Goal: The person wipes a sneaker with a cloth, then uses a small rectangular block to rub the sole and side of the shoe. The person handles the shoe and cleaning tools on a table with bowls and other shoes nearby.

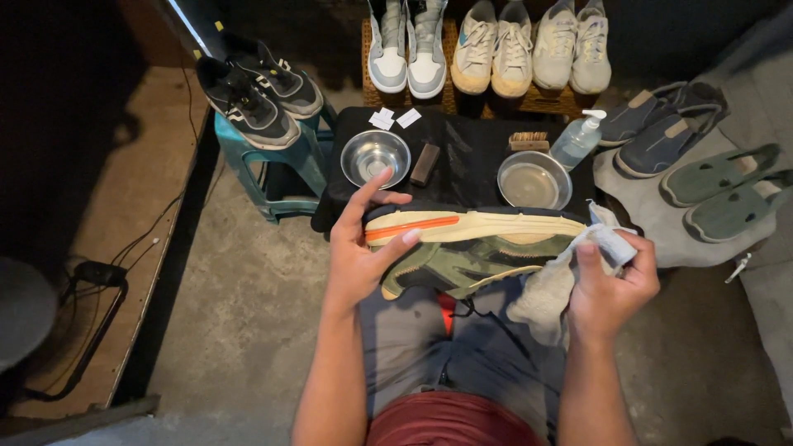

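The person sits with a green sneaker (pixel 467 260) lying on its side across the lap, its cream sole turned toward the low black desk (pixel 462 161) and an orange stripe running along that sole. The left hand (pixel 363 248) grasps the toe end of the sneaker, thumb pressed on the sole's edge and fingers spread loosely above it. The right hand (pixel 607 285) is clenched around a pale cloth (pixel 553 285) at the heel end, the cloth bunched under the fingers and hanging down against the shoe.

On the desk just beyond the sneaker stand two metal bowls: the left bowl (pixel 375 157) and the right bowl (pixel 534 180). Between them lie a dark block (pixel 424 163) and a wooden brush (pixel 529 141). A clear pump bottle (pixel 578 139) stands beside the right bowl, and small white cards (pixel 393 118) lie at the far edge.

A pair of black sneakers (pixel 258 87) rests on a teal stool (pixel 277 165) to the left. Three pairs of white sneakers (pixel 487 45) line a shelf behind the desk. On the right, blue slip-ons (pixel 661 132) and green slip-ons (pixel 727 190) lie on a grey cloth on the floor.
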